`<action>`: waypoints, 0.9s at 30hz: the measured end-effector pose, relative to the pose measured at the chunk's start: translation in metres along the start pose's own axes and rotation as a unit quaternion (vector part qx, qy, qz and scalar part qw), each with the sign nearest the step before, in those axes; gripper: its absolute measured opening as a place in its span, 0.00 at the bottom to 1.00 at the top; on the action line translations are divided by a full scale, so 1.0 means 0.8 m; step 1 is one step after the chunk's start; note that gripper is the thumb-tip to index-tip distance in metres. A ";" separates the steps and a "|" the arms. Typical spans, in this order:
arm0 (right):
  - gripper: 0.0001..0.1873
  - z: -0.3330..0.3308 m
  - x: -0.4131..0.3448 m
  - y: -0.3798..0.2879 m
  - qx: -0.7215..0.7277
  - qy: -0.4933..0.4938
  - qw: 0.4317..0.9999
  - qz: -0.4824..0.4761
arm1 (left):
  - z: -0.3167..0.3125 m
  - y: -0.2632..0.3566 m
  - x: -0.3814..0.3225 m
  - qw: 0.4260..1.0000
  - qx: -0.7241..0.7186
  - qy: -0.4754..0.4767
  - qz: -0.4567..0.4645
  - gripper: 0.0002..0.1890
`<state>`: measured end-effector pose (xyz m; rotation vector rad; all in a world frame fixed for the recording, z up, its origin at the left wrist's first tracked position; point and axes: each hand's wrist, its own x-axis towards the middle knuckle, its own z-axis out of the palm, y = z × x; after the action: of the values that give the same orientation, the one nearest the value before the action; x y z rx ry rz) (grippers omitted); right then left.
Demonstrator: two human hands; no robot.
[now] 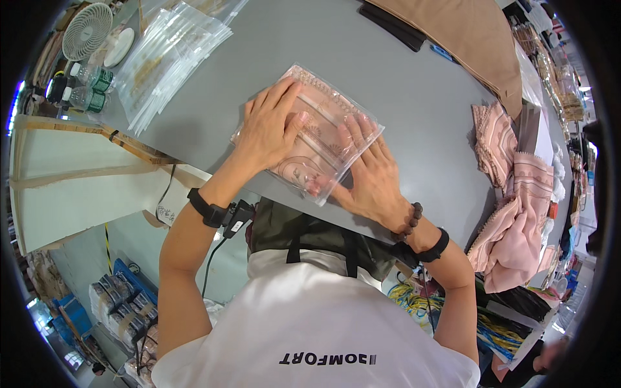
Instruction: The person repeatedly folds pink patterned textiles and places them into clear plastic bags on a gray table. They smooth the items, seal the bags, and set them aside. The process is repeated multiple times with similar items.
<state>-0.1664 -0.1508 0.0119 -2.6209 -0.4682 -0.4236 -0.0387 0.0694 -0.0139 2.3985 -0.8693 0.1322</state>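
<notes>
A folded pink patterned cloth lies inside a clear plastic bag on the grey table, near its front edge. My left hand rests flat on the bag's left part, thumb spread away from the fingers. At the right, my right hand reaches into the bag's edge; its fingertips and thumb tip show through the plastic, spread over the cloth. Neither hand is closed around the packet.
Clear plastic bags lie stacked at the upper left, beside water bottles and a white fan. Loose pink cloths hang over the table's right edge. Brown fabric and a blue pen-like tool lie at upper right.
</notes>
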 end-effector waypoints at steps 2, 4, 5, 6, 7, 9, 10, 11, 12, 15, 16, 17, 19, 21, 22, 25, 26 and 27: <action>0.53 0.001 -0.001 0.002 0.014 -0.043 0.999 0.015 | -0.002 0.005 -0.001 1.000 0.012 -0.006 0.009 0.32; 0.57 0.009 0.005 0.010 0.025 -0.069 0.997 0.008 | -0.004 0.010 -0.003 0.998 0.049 -0.013 0.036 0.34; 0.59 0.011 0.008 0.019 0.025 -0.085 0.996 -0.005 | -0.004 0.012 -0.005 0.995 0.080 -0.025 0.052 0.35; 0.62 0.012 0.009 0.025 0.026 -0.093 0.995 -0.015 | -0.005 0.013 -0.007 0.991 0.111 -0.030 0.066 0.35; 0.58 0.011 0.007 0.029 0.024 -0.102 0.994 -0.024 | -0.005 0.014 -0.009 0.991 0.116 -0.034 0.063 0.36; 0.50 0.000 -0.006 0.031 0.024 -0.104 0.994 -0.028 | -0.010 0.015 -0.017 0.990 0.119 -0.028 0.067 0.37; 0.45 -0.009 -0.016 0.028 -0.039 -0.087 0.995 -0.039 | -0.013 0.016 -0.024 0.991 0.112 0.011 0.070 0.34; 0.40 -0.021 -0.032 0.017 -0.100 -0.074 0.991 -0.051 | -0.018 0.019 -0.035 0.990 0.099 0.056 0.079 0.32; 0.36 -0.032 -0.045 0.006 -0.163 -0.063 0.983 -0.062 | -0.022 0.022 -0.046 0.990 0.091 0.083 0.068 0.29; 0.16 -0.059 -0.074 -0.037 0.051 -0.048 0.994 0.081 | -0.045 0.050 -0.114 0.987 0.017 0.155 0.046 0.11; 0.13 -0.063 -0.077 -0.049 0.132 -0.067 0.977 0.155 | -0.050 0.062 -0.138 0.992 -0.036 0.123 -0.004 0.13; 0.10 -0.062 -0.076 -0.058 0.205 -0.091 0.945 0.236 | -0.038 0.079 -0.157 0.981 -0.129 0.080 -0.122 0.20; 0.12 -0.051 -0.067 -0.069 0.302 -0.141 0.890 0.312 | -0.028 0.096 -0.188 0.855 -0.344 -0.157 -0.356 0.22; 0.15 -0.036 -0.059 -0.075 0.418 -0.223 0.786 0.398 | -0.007 0.108 -0.196 0.778 -0.512 -0.139 -0.338 0.21; 0.18 -0.026 -0.056 -0.077 0.448 -0.232 0.756 0.417 | 0.000 0.110 -0.197 0.774 -0.513 -0.132 -0.346 0.20; 0.18 -0.006 -0.053 -0.086 0.491 -0.196 0.723 0.445 | 0.015 0.115 -0.191 0.758 -0.552 -0.104 -0.331 0.20; 0.17 -0.003 -0.053 -0.091 0.516 -0.161 0.722 0.433 | 0.015 0.117 -0.191 0.746 -0.565 -0.095 -0.339 0.20; 0.17 -0.002 -0.049 -0.089 0.505 -0.186 0.724 0.432 | 0.013 0.116 -0.193 0.733 -0.578 -0.085 -0.347 0.20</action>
<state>-0.2297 -0.1012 0.0251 -1.5227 0.3781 0.5550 -0.2179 0.0920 -0.0198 1.3454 0.0438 -0.7270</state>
